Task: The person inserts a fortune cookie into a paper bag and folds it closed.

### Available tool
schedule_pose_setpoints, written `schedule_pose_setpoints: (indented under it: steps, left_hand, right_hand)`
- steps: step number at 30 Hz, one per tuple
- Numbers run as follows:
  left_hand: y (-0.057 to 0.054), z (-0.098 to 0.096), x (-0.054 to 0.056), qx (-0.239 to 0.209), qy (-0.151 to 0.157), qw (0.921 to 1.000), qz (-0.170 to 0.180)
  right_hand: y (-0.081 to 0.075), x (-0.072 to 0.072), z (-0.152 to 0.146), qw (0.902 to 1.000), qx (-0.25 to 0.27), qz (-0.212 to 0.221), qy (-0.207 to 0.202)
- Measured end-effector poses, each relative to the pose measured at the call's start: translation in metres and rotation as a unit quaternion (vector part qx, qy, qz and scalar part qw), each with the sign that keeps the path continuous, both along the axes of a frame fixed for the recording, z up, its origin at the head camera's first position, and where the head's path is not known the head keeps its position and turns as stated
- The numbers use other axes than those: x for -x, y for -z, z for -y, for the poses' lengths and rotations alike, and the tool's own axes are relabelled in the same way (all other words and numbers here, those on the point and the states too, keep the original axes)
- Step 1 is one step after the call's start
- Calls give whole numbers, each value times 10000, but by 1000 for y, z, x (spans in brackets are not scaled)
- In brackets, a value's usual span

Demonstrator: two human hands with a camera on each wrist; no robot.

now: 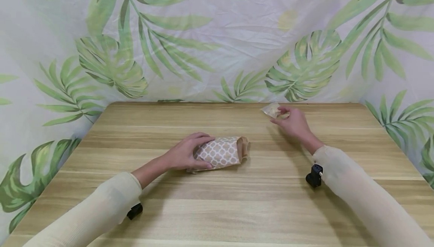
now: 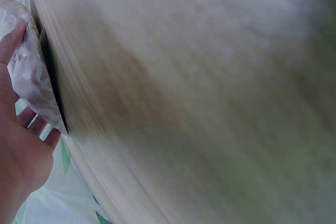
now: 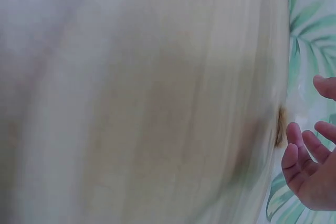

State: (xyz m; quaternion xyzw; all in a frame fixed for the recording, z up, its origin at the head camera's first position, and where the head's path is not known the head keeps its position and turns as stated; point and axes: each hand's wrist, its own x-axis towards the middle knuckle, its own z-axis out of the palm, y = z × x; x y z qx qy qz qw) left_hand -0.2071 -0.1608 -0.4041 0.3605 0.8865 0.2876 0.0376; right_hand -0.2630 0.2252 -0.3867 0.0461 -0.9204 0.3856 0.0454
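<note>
On the middle of the table lies a brown paper bag (image 1: 220, 152) with a white lattice pattern, its open mouth toward the right. My left hand (image 1: 184, 152) grips its closed end from the left; thumb and fingers curve around the paper, also visible at the edge of the left wrist view. Near the back edge is a small clear plastic bag (image 1: 270, 110), its contents unclear. My right hand (image 1: 294, 122) reaches to its right side, fingertips at or touching it. In the right wrist view the right hand (image 3: 312, 169) has thumb and fingers spread apart.
The wood-grain table (image 1: 217, 209) ends at a leaf-printed cloth (image 1: 237, 43) hanging behind and at both sides. Dark wrist cameras (image 1: 314, 176) hang below both sleeves. A small brown object (image 3: 281, 127) shows beyond the right fingers, too blurred to identify.
</note>
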Motion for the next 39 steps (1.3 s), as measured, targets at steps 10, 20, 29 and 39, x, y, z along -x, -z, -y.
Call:
schedule_pose_setpoints:
  steps: [10, 20, 29, 39]
  left_hand:
    - [-1, 0, 0, 18, 15, 10000, 63]
    - [-2, 1, 0, 29, 10, 10000, 84]
    - [-2, 1, 0, 42, 3, 9999, 99]
    - [0, 3, -1, 56, -15, 9999, 121]
  right_hand:
    - [-4, 15, -9, 9987, 71, 428, 274]
    - [-6, 23, -8, 9948, 225, 907, 405]
    - [-4, 31, -6, 9904, 315, 1259, 474]
    - [-4, 36, -7, 9898, -28, 1396, 277]
